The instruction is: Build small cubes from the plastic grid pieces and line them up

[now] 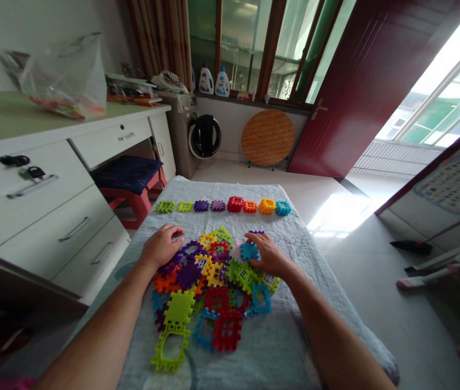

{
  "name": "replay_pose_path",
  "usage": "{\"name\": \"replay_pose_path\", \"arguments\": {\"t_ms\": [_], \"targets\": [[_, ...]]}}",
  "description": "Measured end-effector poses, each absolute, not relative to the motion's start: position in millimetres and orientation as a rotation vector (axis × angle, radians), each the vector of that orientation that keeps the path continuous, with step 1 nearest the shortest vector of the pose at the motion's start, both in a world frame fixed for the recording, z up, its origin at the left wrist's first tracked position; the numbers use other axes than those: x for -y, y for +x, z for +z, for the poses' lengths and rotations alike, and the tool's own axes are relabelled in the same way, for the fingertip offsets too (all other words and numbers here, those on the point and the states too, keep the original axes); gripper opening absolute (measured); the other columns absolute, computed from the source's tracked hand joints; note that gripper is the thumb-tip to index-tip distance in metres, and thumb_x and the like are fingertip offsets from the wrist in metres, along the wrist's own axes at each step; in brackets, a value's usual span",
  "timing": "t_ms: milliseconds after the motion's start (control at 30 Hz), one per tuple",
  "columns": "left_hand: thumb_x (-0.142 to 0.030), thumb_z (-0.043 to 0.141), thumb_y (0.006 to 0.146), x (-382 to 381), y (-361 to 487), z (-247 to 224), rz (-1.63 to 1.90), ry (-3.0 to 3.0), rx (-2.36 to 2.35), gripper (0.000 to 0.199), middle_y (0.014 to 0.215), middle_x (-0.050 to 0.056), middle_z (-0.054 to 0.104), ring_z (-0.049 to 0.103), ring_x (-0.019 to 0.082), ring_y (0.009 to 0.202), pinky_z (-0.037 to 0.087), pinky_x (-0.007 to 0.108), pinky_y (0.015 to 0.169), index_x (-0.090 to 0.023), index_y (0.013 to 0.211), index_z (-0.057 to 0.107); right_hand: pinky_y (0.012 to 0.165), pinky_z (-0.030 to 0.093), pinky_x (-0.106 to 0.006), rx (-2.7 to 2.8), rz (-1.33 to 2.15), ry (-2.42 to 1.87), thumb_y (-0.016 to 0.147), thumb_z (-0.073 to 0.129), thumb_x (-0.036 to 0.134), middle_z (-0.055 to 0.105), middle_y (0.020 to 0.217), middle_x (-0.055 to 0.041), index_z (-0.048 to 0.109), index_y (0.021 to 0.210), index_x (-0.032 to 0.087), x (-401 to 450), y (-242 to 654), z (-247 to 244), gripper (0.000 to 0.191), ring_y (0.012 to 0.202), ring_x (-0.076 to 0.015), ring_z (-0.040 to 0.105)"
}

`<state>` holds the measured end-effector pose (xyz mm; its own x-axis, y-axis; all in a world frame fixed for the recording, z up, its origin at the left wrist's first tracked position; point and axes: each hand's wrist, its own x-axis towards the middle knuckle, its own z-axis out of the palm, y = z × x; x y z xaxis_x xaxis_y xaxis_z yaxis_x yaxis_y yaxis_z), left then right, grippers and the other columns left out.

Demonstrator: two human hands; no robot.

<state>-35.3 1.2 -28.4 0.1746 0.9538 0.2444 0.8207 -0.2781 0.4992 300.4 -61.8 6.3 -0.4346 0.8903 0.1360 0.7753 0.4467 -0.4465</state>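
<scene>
A heap of colourful plastic interlocking building tiles lies on the cloth-covered table [290, 336]. My right hand [269, 255] is at the heap's right side, fingers and thumb around the edge of a blue tile [249, 251]. Loosely curled, my left hand [162, 247] rests at the heap's left edge near a purple tile [192, 249], with a gap between thumb and fingers and nothing visible in it. Toward me lie a lime green frame tile [185, 346], a solid lime tile [179, 307] and a red window tile [227, 330].
Across the table's far part runs a row of small tile stacks, including green [165, 206], red [235, 203], yellow [267, 206] and blue [283, 208]. A stool [128, 176] and white drawers [67, 227] stand left. Behind are a washing machine [183, 130] and a round wooden board [268, 136].
</scene>
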Motion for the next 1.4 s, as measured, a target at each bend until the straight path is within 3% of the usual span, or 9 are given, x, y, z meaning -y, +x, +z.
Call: {"name": "replay_pose_path", "arguments": {"t_ms": [433, 633, 933, 1400], "targets": [[-0.034, 0.05, 0.077, -0.2, -34.4, -25.7, 0.757, 2.193, -1.727, 0.022, 0.093, 0.004, 0.063, 0.062, 0.019, 0.081, 0.048, 0.028, 0.075, -0.021, 0.088, 0.064, 0.096, 0.035, -0.042, 2.447, 0.386, -1.507, 0.065, 0.063, 0.018, 0.057, 0.115, -0.0139, 0.047, 0.129, 0.01, 59.9, 293.8, 12.4, 0.067, 0.106, -0.0272, 0.045], [-0.035, 0.05, 0.077, -1.1, -35.6, -27.0, 0.754, 2.177, -1.713, 0.022, 0.096, 0.004, 0.063, 0.062, 0.019, 0.084, 0.048, 0.028, 0.075, -0.022, 0.088, 0.063, 0.091, 0.038, -0.04, 2.381, 0.312, -1.442, 0.063, 0.064, 0.02, 0.059, 0.11, -0.0109, 0.048, 0.128, 0.015, 57.2, 311.1, 24.8, 0.066, 0.102, -0.0262, 0.048], [-0.037, 0.049, 0.077, -2.7, -37.5, -29.3, 0.749, 2.191, -1.726, 0.023, 0.095, 0.003, 0.064, 0.063, 0.019, 0.081, 0.048, 0.028, 0.073, -0.023, 0.088, 0.064, 0.091, 0.04, -0.041, 2.066, 0.029, -1.672, 0.062, 0.063, 0.021, 0.063, 0.106, -0.0094, 0.048, 0.124, 0.017, -36.1, 425.7, 49.0, 0.064, 0.097, -0.0257, 0.054], [-0.039, 0.05, 0.078, -3.8, -39.7, -30.9, 0.742, 2.177, -1.714, 0.024, 0.096, 0.004, 0.063, 0.062, 0.02, 0.087, 0.048, 0.029, 0.076, -0.022, 0.09, 0.063, 0.091, 0.043, -0.038, 2.126, 0.194, -1.767, 0.056, 0.065, 0.013, 0.064, 0.108, -0.0099, 0.045, 0.129, 0.018, -99.2, 461.3, 25.9, 0.075, 0.101, -0.0256, 0.057]]}}
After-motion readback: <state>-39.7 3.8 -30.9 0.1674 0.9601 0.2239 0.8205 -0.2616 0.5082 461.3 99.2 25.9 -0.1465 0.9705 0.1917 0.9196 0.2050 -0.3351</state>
